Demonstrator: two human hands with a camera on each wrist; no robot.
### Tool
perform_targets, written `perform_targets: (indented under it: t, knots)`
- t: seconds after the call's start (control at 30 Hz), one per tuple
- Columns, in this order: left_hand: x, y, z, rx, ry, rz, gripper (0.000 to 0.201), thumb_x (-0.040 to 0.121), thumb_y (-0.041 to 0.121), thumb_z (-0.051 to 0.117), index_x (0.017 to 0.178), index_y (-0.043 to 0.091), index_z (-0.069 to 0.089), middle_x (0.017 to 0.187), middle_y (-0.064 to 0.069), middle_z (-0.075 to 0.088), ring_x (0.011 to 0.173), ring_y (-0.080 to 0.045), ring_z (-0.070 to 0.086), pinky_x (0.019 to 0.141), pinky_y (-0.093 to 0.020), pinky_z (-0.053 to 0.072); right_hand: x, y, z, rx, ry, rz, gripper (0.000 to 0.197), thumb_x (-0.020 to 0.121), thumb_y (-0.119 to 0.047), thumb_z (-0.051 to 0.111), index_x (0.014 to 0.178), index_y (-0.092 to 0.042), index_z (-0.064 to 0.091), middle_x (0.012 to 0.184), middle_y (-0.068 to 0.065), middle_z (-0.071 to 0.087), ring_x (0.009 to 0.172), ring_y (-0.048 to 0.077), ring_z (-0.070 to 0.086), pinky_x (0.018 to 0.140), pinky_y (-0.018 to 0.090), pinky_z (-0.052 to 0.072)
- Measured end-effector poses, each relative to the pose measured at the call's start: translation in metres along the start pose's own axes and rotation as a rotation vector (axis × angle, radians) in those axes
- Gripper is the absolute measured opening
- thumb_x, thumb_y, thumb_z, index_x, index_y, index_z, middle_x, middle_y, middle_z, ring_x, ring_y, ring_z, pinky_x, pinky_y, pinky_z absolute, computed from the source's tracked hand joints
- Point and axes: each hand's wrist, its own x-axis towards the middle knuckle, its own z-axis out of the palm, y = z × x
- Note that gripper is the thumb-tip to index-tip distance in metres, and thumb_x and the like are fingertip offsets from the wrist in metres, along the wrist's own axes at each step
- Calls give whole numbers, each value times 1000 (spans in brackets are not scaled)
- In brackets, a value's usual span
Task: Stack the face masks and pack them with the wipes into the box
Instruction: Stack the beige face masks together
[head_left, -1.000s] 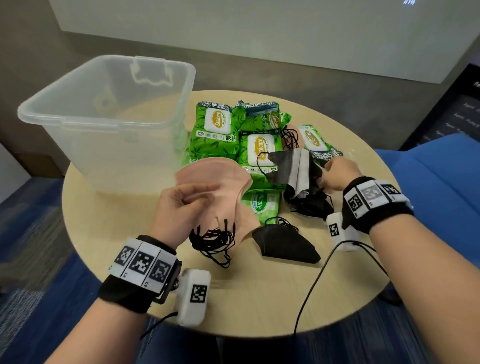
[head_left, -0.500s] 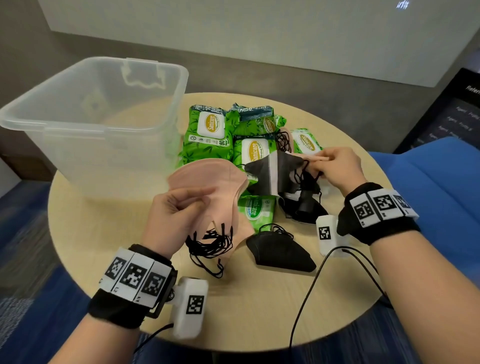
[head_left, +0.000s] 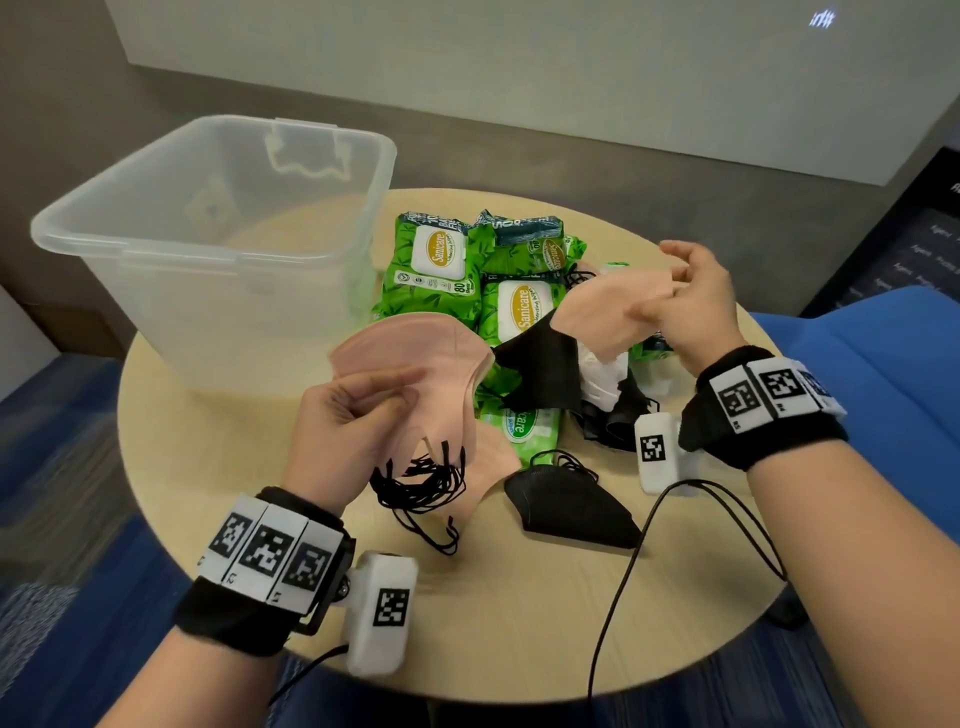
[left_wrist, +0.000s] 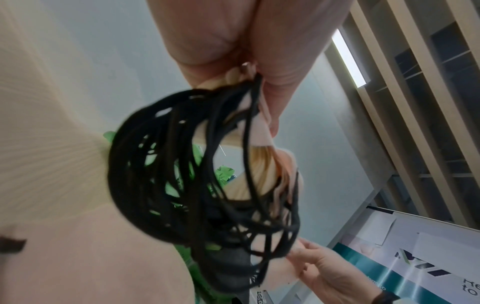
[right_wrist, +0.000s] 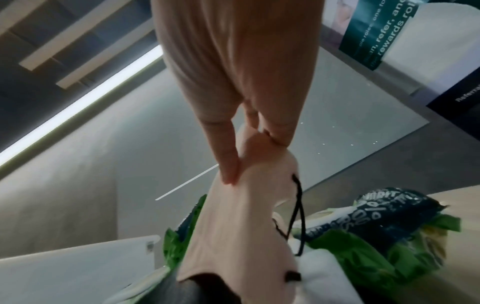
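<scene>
**Both hands hold pink masks above the counter**

The left hand (head_left: 358, 415) grips a stack of pink masks (head_left: 415, 358), their black ear loops (head_left: 421, 480) dangling in a tangle. The right hand (head_left: 691, 306) pinches a single pink mask (head_left: 602, 306) lifted over the green wipes packs (head_left: 441, 265). A black mask (head_left: 566, 512) lies on the round counter (head_left: 519, 623). The clear box (head_left: 208, 249) stands at the left, beside the wipes.

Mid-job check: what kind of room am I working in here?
Probably an office lounge or meeting area: a small round wooden table, blue patterned carpet, a blue upholstered seat, and a printed referral banner against the wall.
</scene>
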Motion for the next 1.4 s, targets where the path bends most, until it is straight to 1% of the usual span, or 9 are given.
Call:
perform_targets:
  t: [0.1,0.27,0.4,0.6,0.77,0.83,0.97,1.1,1.4]
  knots:
    - [2,0,2,0,1,5,25,84,-7,58,85,15,70,66,11,71,60,3,59,60,-9,49,17,10,3,-18,-66,166,86,67,1,78,141,-8,35,127,15,50,116,30,51,98,46,45]
    - [6,0,3,-2,11,7,26,84,-7,59,84,16,71,66,9,71,60,1,58,59,-9,48,44,5,14,-150,-111,102,17,70,-9,77,84,-9,68,91,11,63,90,27,59,76,37,50]
    - [10,-1,3,-6,10,8,25,84,-8,59,84,15,71,67,11,71,61,3,59,59,-9,48,58,-6,35,-285,-126,39,7,79,-13,71,84,-10,67,92,9,63,90,23,59,80,34,50]
    - [16,-5,2,24,17,12,28,82,-9,60,82,17,72,62,10,70,57,4,57,56,-9,47,64,-2,61,-612,-274,35,15,88,-21,54,80,-15,65,91,14,61,102,34,58,86,36,45]
    - [21,-10,4,15,6,-6,31,82,-9,61,79,19,72,67,9,72,61,2,60,60,-11,49,63,1,66,-712,-251,-4,27,90,-19,47,69,-4,56,78,18,59,86,37,56,73,34,41]
    - [21,-11,6,26,-2,-2,32,82,-9,61,79,21,73,68,8,72,62,2,61,61,-11,50,62,5,67,-664,-255,-33,30,88,-17,49,63,-1,56,63,15,51,75,37,54,66,32,38]
    - [21,-11,6,34,-9,0,30,82,-8,61,81,19,72,66,7,72,61,2,60,60,-11,49,60,10,57,-438,-132,-54,23,85,-10,52,73,7,63,71,22,53,74,32,50,67,32,35]
    - [19,-8,5,6,-8,3,35,82,-8,61,78,23,75,68,5,73,62,0,60,60,-12,49,53,12,35,-101,-24,-27,12,82,-17,62,81,-6,68,88,17,66,90,32,60,82,42,50]
    - [10,4,0,30,21,52,28,83,-6,61,82,20,72,65,10,71,61,2,60,60,-10,49,-5,-29,2,546,-321,-103,19,82,1,62,74,-14,53,71,-5,66,66,6,59,62,19,49]
